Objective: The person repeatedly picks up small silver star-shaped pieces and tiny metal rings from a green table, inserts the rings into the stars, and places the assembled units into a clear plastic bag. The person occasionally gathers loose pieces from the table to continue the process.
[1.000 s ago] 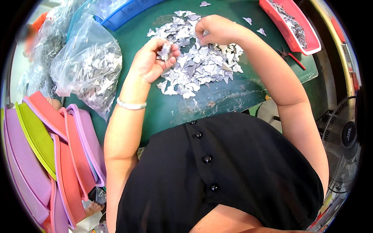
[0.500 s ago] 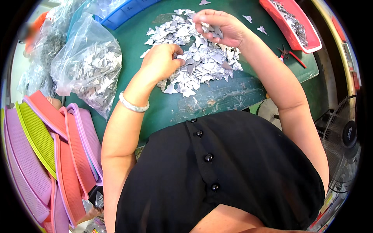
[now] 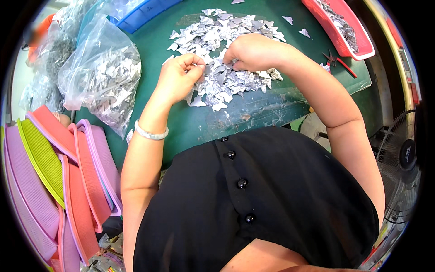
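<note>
A broad pile of small silvery metal pieces [image 3: 213, 38], flat and winged like butterflies, covers the middle of the green table. At the pile's left side my left hand [image 3: 178, 77] has thumb and index finger pinched together; whatever sits between the tips is too small to make out. Over the right part of the pile, my right hand [image 3: 256, 52] is palm down with its fingers curled in at the pieces. Its palm is hidden, so I cannot see what it holds. A pale bangle [image 3: 151, 131] circles my left wrist.
Left of the pile stands a clear plastic bag [image 3: 108, 68] of similar pieces. A blue tray [image 3: 147, 14] is behind it. At right are a pink basket [image 3: 333, 31] with metal parts, red-handled pliers [image 3: 346, 68] and a fan [image 3: 401, 158]. Stacked plastic baskets [image 3: 41, 154] fill the left.
My right hand, palm turned up with pieces in it before, has come down onto the pile, palm down. My left hand has shifted slightly left and its fingertips have lifted from the pieces.
</note>
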`<state>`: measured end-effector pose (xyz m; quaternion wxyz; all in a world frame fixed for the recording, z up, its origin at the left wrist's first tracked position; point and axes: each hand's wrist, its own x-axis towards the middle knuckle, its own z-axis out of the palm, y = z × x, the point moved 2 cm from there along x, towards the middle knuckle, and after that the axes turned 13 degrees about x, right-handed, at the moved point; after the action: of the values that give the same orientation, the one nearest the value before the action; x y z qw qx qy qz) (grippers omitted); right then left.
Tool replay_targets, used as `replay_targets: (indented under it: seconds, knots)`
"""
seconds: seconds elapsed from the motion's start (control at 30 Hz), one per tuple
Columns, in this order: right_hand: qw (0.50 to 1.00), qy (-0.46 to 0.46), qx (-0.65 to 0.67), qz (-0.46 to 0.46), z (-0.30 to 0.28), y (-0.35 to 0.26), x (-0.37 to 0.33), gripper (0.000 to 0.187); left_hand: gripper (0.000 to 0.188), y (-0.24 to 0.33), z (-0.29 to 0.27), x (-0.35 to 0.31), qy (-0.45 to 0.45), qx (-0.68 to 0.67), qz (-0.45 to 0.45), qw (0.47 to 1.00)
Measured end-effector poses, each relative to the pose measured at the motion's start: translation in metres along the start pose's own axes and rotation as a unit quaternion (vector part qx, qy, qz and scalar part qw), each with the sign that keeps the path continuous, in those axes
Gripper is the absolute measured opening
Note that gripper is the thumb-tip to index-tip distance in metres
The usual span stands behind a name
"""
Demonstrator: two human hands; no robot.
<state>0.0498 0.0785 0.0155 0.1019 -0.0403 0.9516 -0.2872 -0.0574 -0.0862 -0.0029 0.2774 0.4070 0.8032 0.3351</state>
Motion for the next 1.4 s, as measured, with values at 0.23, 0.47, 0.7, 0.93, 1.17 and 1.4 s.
replay_targets:
  seconds: [0.23, 0.47, 0.7, 0.93, 1.17, 1.4]
  knots:
    - [0.999, -0.010, 0.045, 0.001, -0.002, -0.002, 0.000, 0.018, 0.012, -0.011, 0.004, -0.014, 0.066, -0.045, 0.035, 0.996]
    - [0.997, 0.013, 0.074, -0.025, 0.003, 0.006, -0.001, 0.019, 0.036, -0.004, 0.010, -0.027, 0.022, -0.219, -0.002, 0.975]
    - [0.996, 0.024, 0.075, -0.049, 0.006, 0.005, -0.004, 0.023, 0.032, -0.009, 0.010, -0.031, -0.063, -0.324, -0.029, 0.943]
    - [0.988, 0.010, 0.155, -0.012, 0.002, 0.013, 0.001, 0.019, 0.016, -0.006, 0.005, -0.023, -0.067, -0.502, -0.071, 0.859]
    - [0.886, 0.057, 0.438, 0.140, -0.007, 0.018, -0.011, 0.013, 0.024, 0.010, 0.010, 0.000, -0.003, -0.065, -0.013, 0.998]
    - [0.821, 0.089, 0.543, 0.151, -0.010, 0.021, -0.026, 0.013, 0.018, 0.040, 0.018, 0.015, -0.007, 0.353, 0.093, 0.931]
